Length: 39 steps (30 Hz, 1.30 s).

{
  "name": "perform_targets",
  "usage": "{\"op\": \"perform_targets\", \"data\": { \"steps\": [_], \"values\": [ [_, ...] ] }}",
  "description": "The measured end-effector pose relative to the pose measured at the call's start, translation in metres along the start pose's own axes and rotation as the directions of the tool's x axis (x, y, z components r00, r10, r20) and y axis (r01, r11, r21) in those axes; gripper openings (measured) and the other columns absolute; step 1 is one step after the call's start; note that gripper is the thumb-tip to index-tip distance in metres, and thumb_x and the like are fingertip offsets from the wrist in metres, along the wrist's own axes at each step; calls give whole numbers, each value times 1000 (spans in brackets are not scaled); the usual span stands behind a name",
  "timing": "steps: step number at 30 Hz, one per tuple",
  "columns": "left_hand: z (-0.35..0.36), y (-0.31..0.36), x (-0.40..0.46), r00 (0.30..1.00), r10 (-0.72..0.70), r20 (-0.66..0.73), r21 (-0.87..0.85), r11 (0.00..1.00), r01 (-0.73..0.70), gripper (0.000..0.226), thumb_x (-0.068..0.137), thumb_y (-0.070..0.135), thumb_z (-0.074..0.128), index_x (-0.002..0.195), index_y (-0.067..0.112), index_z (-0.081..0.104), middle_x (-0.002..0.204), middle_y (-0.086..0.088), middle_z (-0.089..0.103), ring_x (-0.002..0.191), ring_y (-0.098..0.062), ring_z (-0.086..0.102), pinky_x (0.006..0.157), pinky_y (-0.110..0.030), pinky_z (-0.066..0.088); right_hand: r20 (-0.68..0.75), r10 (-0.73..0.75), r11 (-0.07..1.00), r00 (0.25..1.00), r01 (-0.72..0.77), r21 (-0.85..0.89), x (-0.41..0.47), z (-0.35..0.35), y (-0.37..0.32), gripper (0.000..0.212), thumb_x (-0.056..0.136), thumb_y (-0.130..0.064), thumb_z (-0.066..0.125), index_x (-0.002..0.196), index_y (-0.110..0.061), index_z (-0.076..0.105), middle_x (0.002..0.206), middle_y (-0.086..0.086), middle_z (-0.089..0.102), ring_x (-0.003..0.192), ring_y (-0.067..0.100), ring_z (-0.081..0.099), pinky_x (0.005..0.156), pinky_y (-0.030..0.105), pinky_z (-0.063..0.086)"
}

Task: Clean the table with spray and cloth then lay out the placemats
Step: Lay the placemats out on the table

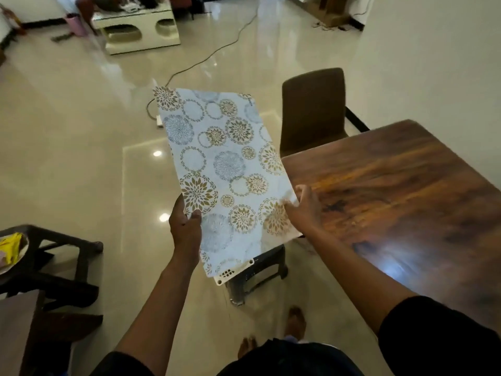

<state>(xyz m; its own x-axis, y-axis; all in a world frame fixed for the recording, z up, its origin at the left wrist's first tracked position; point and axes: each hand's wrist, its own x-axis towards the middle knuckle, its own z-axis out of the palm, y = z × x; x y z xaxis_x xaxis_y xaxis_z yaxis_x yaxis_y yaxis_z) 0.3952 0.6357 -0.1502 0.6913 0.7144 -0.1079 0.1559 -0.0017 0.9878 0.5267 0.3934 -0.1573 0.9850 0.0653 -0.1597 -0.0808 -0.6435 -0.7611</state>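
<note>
A white placemat [225, 164] with gold and blue flower circles hangs in the air over the floor, just left of the dark wooden table [401, 191]. My left hand [185, 226] grips its near left edge, thumb on top. My right hand [303, 208] pinches its near right edge, beside the table's left corner. The mat slopes away from me. No spray bottle or cloth is in view.
A brown chair [311, 109] stands at the table's far end. A stool with a white perforated top [233, 274] sits under the mat. A dark side table [62, 256] with a yellow item is at left. A cable [206, 58] runs across the glossy floor.
</note>
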Motion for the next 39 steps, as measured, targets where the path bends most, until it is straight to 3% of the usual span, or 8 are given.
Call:
{"op": "perform_targets", "data": {
  "steps": [4, 9, 15, 18, 23, 27, 30, 39],
  "values": [
    [4, -6, -10, 981, -20, 192, -4, 1000, 21, 51, 104, -13, 47, 147, 13, 59, 142, -2, 69, 132, -20, 65, 119, -44, 46, -90, 69, 994, 994, -61, 88, -10, -33, 18, 51, 97, -37, 59, 143, -20, 48, 135, 2, 59, 120, 23, 58, 100, 49, 51],
    [24, -19, -19, 896, -37, 442, -26, 998, 55, 52, 105, -3, 55, 153, 16, 54, 152, -5, 64, 143, -31, 57, 123, -62, 38, -204, 303, 875, 931, -187, 446, -31, -77, 59, 22, 93, -18, 68, 115, -16, 71, 110, 1, 73, 98, 19, 68, 88, 42, 59],
    [75, -11, -48, 773, 18, 634, -47, 999, 15, 48, 105, -1, 59, 151, 12, 55, 147, -7, 67, 137, -31, 63, 116, -58, 46, -263, 479, 645, 837, -133, 752, -76, -130, 101, 24, 85, -6, 80, 106, -1, 69, 101, 13, 74, 91, 25, 71, 79, 36, 59],
    [106, -7, -66, 747, -28, 665, -6, 999, 43, 47, 108, -5, 51, 151, 14, 53, 143, -4, 70, 131, -23, 67, 112, -50, 51, -308, 520, 609, 797, -94, 787, -95, -152, 121, 19, 84, -4, 80, 100, -2, 70, 97, 12, 75, 86, 21, 71, 76, 35, 59],
    [172, -2, -131, 683, -110, 722, 31, 991, 128, 38, 108, 2, 56, 142, 20, 58, 128, -5, 75, 120, -34, 72, 88, -45, 64, -383, 630, 540, 676, -26, 841, -133, -210, 173, 21, 81, -2, 82, 99, -1, 71, 95, 14, 75, 86, 24, 72, 81, 38, 61],
    [216, 0, -179, 581, -148, 801, 54, 983, 175, 40, 108, 2, 57, 145, 16, 57, 133, -15, 74, 117, -42, 73, 98, -64, 59, -394, 677, 515, 621, -19, 857, -167, -251, 224, 16, 81, -4, 83, 92, -7, 72, 95, 14, 76, 87, 26, 73, 79, 40, 61],
    [245, 6, -216, 517, -216, 828, 88, 962, 260, 39, 105, -3, 55, 141, 13, 57, 128, -18, 76, 109, -43, 76, 87, -59, 64, -412, 678, 519, 609, 1, 855, -194, -281, 259, 13, 83, -4, 81, 88, -10, 70, 96, 17, 75, 88, 31, 73, 76, 42, 61],
    [310, -4, -302, 401, -316, 860, 190, 927, 323, 27, 114, 31, 52, 141, 28, 51, 130, -15, 75, 115, -43, 74, 97, -68, 58, -508, 700, 600, 503, -28, 799, -260, -344, 334, 16, 93, -4, 68, 91, -18, 62, 99, 7, 69, 88, 23, 67, 80, 42, 58]
  ]
}}
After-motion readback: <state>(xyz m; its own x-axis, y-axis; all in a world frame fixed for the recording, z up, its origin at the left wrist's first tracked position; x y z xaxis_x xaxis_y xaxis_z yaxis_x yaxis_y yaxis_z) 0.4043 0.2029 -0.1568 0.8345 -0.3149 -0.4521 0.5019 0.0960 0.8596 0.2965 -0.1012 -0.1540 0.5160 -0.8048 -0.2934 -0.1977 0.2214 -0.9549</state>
